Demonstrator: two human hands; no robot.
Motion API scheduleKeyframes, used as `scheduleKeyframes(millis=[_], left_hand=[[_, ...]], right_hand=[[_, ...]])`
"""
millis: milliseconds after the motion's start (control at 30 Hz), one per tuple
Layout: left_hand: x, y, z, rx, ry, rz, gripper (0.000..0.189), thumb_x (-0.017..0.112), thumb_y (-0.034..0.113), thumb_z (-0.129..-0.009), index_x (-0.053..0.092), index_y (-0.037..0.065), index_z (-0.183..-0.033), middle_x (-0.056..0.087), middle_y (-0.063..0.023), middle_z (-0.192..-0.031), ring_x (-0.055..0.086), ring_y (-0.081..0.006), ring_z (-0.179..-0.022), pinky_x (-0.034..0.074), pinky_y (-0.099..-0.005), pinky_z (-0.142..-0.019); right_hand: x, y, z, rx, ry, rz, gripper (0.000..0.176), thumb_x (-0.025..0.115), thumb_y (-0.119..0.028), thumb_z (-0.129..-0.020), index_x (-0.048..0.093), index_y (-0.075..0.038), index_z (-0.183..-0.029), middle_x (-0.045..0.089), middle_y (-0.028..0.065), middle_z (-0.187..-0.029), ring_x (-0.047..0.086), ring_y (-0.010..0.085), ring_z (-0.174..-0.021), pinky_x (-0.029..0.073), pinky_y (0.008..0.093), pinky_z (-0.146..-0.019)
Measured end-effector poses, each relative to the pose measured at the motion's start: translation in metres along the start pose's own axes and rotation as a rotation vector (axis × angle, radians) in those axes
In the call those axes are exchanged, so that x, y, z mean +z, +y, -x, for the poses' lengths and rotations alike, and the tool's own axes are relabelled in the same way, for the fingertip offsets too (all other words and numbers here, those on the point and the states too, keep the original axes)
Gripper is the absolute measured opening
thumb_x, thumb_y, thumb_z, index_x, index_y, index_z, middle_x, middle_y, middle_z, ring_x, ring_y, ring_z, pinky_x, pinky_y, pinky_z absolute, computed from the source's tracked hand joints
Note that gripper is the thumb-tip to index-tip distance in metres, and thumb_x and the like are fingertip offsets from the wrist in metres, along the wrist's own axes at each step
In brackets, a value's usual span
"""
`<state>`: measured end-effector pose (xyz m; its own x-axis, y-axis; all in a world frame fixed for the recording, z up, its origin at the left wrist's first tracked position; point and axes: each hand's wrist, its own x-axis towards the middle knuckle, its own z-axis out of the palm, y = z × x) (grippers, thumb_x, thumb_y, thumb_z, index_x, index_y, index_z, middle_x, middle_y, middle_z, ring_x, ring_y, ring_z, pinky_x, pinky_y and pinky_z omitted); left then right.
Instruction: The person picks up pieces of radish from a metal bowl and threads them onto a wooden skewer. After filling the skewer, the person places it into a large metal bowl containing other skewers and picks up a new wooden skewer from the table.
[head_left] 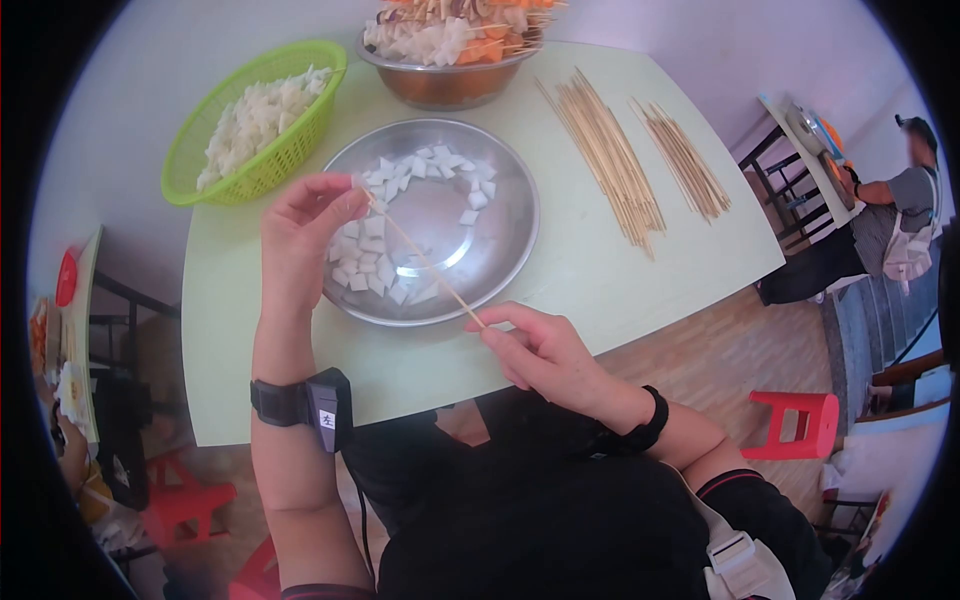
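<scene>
Between my two hands a thin wooden skewer (427,262) slants over a shallow metal bowl (510,240). My left hand (318,215) is closed in a pinch at the skewer's upper end, where a small white piece (359,181) shows at the fingertips. My right hand (532,347) pinches the lower end, near the bowl's front rim. Cut white pieces (372,245) lie in the bowl, mostly along its left and back sides.
A green basket (270,165) of white pieces stands back left. Behind the bowl is a deeper metal bowl (445,85) heaped with filled skewers. Two bundles of bare skewers (610,165) lie right. Red stools (795,425) stand on the floor; another person (880,215) is at the far right.
</scene>
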<state>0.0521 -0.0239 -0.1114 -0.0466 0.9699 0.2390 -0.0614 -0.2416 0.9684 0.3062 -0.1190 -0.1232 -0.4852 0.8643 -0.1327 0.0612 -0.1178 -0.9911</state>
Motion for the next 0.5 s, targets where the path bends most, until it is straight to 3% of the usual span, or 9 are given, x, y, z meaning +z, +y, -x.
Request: scheduleKeyframes(millis=[333,500], left_hand=[[0.003,0.000,0.000,0.007,-0.025,-0.033,0.016,0.067,0.003,-0.082,0.062,-0.001,-0.097,0.065,-0.0064,-0.089,0.062,-0.0133,-0.083,0.050,-0.0255,-0.077],[0.003,0.003,0.001,-0.003,-0.056,-0.117,0.015,0.067,-0.002,-0.078,0.063,-0.003,-0.093,0.066,-0.0081,-0.087,0.063,-0.0136,-0.080,0.050,-0.0246,-0.075]], right_hand=[[-0.006,0.007,0.001,-0.010,0.002,0.007,0.018,0.051,-0.016,-0.095,0.055,-0.005,-0.109,0.039,-0.0067,-0.053,0.035,0.0017,-0.048,0.028,0.0198,-0.045],[-0.005,0.016,0.001,-0.117,0.059,0.089,0.016,0.052,-0.014,-0.094,0.056,-0.005,-0.107,0.038,-0.0064,-0.051,0.035,0.0017,-0.047,0.027,0.0198,-0.044]])
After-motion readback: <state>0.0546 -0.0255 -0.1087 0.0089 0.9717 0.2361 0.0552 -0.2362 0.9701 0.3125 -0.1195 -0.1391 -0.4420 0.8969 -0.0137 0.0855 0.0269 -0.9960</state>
